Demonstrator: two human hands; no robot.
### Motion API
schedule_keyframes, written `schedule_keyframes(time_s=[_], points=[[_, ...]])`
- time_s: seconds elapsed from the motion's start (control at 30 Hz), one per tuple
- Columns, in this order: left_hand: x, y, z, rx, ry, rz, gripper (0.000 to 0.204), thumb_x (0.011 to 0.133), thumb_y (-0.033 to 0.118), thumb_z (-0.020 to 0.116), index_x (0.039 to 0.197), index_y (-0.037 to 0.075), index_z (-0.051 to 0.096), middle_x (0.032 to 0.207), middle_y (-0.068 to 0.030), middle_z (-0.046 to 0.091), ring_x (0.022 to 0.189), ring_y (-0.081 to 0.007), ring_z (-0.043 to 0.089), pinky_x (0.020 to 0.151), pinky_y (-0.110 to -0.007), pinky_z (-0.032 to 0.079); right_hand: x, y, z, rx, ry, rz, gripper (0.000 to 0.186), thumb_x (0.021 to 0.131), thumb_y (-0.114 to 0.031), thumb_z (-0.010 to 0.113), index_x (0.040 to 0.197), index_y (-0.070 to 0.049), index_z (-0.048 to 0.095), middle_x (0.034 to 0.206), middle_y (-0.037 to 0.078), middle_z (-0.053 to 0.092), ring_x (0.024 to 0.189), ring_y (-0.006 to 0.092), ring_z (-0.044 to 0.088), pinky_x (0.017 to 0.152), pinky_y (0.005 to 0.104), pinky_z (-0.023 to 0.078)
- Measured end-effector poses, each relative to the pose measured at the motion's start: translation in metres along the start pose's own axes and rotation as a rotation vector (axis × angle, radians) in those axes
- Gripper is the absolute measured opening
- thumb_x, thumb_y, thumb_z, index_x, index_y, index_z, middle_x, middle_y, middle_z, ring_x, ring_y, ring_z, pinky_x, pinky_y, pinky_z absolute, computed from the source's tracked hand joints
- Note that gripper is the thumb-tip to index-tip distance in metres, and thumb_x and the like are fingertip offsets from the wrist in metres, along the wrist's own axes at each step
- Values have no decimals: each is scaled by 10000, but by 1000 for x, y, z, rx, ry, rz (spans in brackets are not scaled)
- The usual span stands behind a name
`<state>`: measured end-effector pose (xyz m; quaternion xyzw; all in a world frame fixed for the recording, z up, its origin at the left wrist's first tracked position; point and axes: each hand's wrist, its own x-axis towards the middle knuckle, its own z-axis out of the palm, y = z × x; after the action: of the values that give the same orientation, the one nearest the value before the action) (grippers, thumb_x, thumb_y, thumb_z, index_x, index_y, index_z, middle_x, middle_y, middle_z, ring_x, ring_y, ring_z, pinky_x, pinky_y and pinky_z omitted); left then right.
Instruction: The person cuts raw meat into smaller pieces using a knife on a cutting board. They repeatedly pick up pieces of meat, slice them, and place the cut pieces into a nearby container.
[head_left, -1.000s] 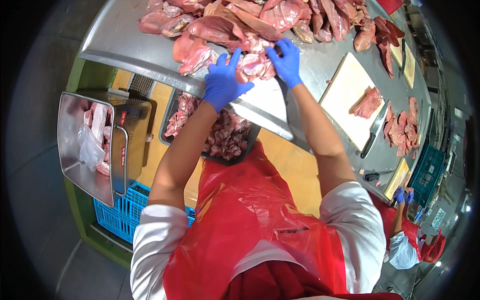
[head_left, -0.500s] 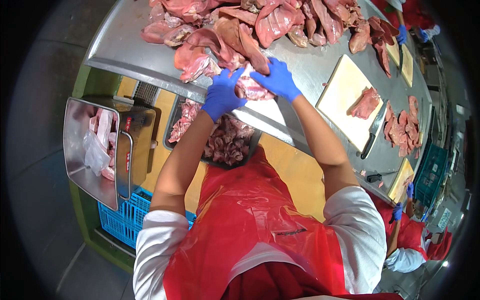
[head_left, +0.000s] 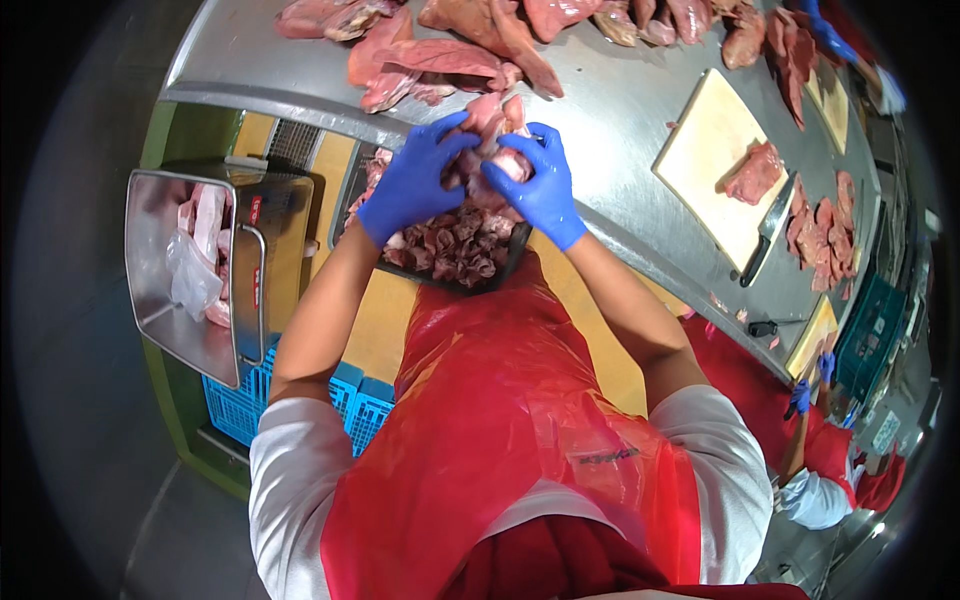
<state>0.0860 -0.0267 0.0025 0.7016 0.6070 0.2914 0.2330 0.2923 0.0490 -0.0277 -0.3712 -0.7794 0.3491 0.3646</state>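
Both my hands, in blue gloves, are at the near edge of the steel table, over a dark tray (head_left: 522, 243) filled with raw meat scraps (head_left: 462, 248). My left hand (head_left: 418, 180) curls its fingers round the left side of a bunch of pale pink raw meat (head_left: 488, 118). On its right side, my right hand (head_left: 541, 186) grips the same meat with bent fingers. Parts of the meat are hidden behind the gloves. Just beyond the hands, larger flat pink pieces of raw meat (head_left: 440, 58) lie on the table.
On the steel table (head_left: 620, 150), right, a white cutting board (head_left: 690, 150) bears a meat piece (head_left: 755, 172) and a knife (head_left: 770, 230). Smaller pieces (head_left: 822, 235) lie beyond. A steel bin (head_left: 150, 270) stands left, above a blue crate (head_left: 230, 408). Co-workers' gloved hands (head_left: 800, 396) show at right.
My hands have drawn the meat off the table edge toward me, over the tray. The view has shifted, with the table pieces now higher in the picture.
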Motion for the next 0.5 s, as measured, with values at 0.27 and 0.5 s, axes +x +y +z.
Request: schedule_keyframes(time_s=[0.27,0.5], points=[[-175,-72,80,-245,239,-475,632,779,124,678,1385,66,508,1482,-236,419,1410,-393,377,1160,-449,321,-57,-39,72,-263,-419,-367,361,752,-252,773,1105,-197,716,1231,114,596,1040,325,564,829,446,449],[-270,-164,193,-382,177,-812,867,757,348,772,1498,104,392,1539,-250,345,1430,-424,329,1173,-468,297,-117,110,121,-444,-906,65,526,784,-308,751,1290,-214,642,1340,184,539,1218,411,518,1017,491,460]])
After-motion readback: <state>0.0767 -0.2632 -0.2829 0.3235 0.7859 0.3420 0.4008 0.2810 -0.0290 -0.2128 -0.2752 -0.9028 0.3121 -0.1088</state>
